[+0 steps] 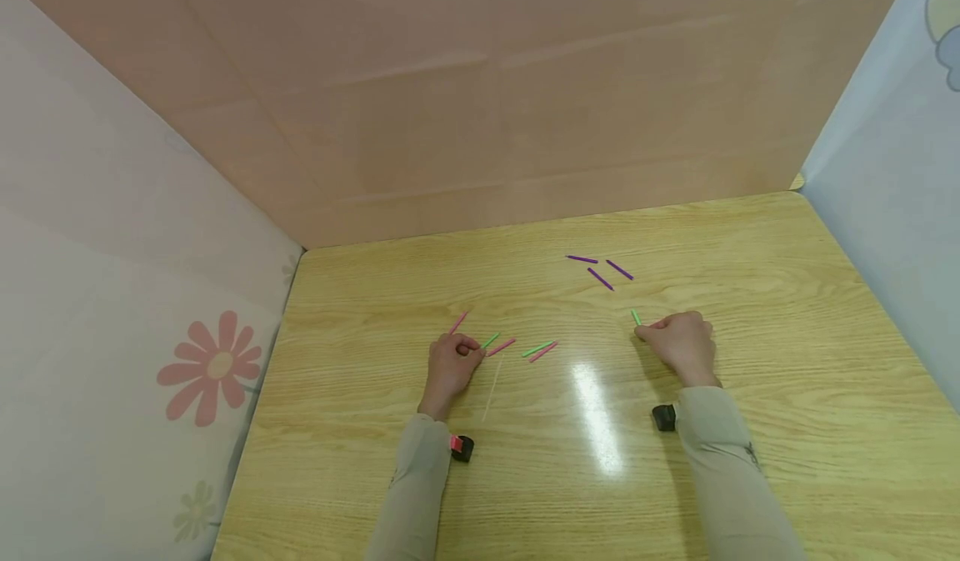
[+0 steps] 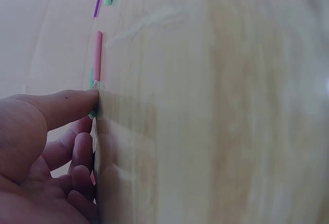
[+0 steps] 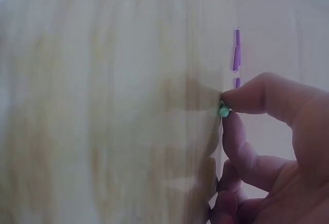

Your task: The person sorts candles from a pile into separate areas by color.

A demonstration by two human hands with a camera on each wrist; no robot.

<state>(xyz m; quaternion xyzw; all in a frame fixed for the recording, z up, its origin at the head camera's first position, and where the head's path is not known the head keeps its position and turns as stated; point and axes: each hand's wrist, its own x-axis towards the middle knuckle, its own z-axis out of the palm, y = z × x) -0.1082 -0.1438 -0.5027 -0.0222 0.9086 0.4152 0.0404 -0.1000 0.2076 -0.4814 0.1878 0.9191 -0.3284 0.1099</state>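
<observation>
My left hand (image 1: 452, 368) pinches the near end of a green stick (image 1: 491, 340) between thumb and index finger, low over the table. One pink stick (image 1: 501, 348) lies just right of those fingertips, another pink stick (image 1: 459, 321) just beyond the hand. At the right, my right hand (image 1: 684, 346) pinches a second green stick (image 1: 636, 317) at its near end; the right wrist view shows thumb and finger on its green tip (image 3: 224, 111). Between the hands a green stick (image 1: 537, 348) and a pink stick (image 1: 543, 353) lie side by side.
Three purple sticks (image 1: 600, 278) lie farther back on the wooden table (image 1: 360, 311). A thin pale strip (image 1: 492, 390) shows right of the left hand. A brown panel (image 1: 480, 127) stands behind the table, with pale patterned walls at both sides.
</observation>
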